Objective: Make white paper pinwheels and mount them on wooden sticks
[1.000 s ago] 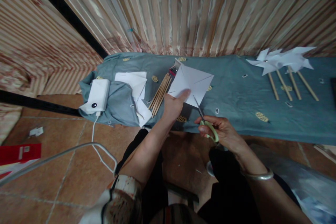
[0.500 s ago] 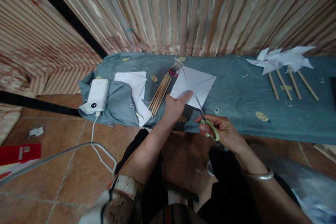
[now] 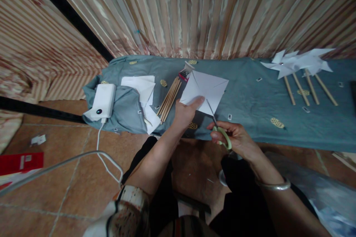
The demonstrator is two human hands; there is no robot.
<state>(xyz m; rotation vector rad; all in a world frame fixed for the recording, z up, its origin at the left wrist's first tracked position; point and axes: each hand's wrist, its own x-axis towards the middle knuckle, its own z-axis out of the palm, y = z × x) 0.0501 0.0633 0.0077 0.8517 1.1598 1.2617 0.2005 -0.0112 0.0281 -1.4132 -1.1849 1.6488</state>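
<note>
**While the left hand steadies the sheet, the scissors meet its lower edge**

As seen from the head camera, the left hand (image 3: 185, 113) pinches the white paper square (image 3: 207, 87) at its near-left edge, thumb on top and fingers closed beneath. The sheet is held just above the bench (image 3: 250, 96), which is draped in a blue-grey cloth. Crease lines run from the corners of the square toward its middle.

The right hand (image 3: 236, 139) is closed round the pale green handles of the scissors (image 3: 218, 126). The thin blades point up and away from the body, and their tips touch the sheet's lower edge just beside the left thumb. Whether the blades are parted cannot be told at this size. A silver bangle (image 3: 274, 186) sits on the right wrist.

Surroundings on the bench:
- A bundle of wooden sticks (image 3: 169, 100) lies just left of the sheet, slanting toward a small red box (image 3: 183, 75) at the sheet's far corner.
- Loose white paper pieces (image 3: 141, 89) lie left of the sticks.
- Beyond them is a white power bank (image 3: 103, 100), whose cable (image 3: 102, 148) drops over the bench edge to the tiled floor (image 3: 69, 192).
- Well apart at the far right lie finished white paper pinwheels (image 3: 297, 63) on sticks.

A striped curtain (image 3: 194, 14) hangs behind the bench — it fills the upper part of the view. A red packet (image 3: 20, 161) lies on the floor at the left edge.
</note>
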